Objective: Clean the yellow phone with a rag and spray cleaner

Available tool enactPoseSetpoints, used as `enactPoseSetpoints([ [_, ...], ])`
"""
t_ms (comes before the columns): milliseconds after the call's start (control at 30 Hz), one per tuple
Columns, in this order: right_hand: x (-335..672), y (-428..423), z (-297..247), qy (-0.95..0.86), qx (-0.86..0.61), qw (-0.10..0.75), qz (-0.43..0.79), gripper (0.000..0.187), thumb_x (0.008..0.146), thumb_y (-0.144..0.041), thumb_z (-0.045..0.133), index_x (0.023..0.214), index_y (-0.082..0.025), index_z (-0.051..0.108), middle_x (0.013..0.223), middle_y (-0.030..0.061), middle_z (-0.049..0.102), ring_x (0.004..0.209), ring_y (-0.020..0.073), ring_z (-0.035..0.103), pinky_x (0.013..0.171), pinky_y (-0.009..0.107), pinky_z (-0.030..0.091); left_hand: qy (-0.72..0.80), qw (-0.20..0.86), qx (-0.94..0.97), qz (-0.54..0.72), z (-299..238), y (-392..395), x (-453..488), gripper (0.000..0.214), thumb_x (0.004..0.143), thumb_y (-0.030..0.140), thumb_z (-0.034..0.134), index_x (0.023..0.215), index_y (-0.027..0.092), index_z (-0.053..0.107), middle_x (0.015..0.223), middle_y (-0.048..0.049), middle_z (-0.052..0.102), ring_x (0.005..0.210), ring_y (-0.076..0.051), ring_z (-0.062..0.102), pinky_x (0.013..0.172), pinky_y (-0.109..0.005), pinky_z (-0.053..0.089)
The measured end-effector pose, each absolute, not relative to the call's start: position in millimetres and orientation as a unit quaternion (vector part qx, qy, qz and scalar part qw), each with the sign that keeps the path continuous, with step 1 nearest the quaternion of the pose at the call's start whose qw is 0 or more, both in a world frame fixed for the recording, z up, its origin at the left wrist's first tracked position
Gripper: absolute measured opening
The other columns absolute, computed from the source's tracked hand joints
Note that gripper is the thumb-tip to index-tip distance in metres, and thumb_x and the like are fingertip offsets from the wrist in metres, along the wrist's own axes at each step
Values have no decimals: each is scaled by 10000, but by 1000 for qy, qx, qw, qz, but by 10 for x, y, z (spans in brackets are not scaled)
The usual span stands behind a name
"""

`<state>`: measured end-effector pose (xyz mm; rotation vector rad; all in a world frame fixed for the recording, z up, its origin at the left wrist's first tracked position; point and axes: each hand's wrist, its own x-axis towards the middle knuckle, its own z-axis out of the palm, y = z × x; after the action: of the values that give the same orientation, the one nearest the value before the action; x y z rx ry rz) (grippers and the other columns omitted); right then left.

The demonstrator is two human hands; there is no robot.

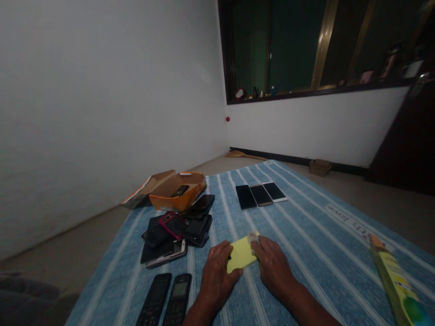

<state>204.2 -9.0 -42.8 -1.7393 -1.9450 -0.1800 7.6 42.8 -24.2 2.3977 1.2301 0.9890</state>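
My left hand grips the left end of a yellow phone, thumb along its near edge and fingers on the far side. Its plain yellow back faces up, with a small dark spot beside my fingers. At the right end, my right hand pinches a small whitish wad, perhaps tissue or cloth, against the phone's far corner. Left of my hands lie two black keypad phones, side by side. Beyond them is a loose pile of phones, one with a pink frame.
A blue striped cloth covers the table. Three phones lie in a row, screens up. An open orange box with a phone inside stands far left. A yellow-green bottle lies at the right edge. Walls stand behind.
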Motion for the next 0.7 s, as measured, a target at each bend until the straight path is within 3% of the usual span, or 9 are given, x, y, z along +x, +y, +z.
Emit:
enactPoseSetpoints([
  [700,2011,-74,-472,-709,-651,260,-78,504,831,20,421,1258,-147,632,1267,149,621,1173,279,535,1025,419,413,411,157,828,348,-243,440,41,483,666,325,746,1125,181,712,1231,-170,700,1118,-362,648,924,-549,547],
])
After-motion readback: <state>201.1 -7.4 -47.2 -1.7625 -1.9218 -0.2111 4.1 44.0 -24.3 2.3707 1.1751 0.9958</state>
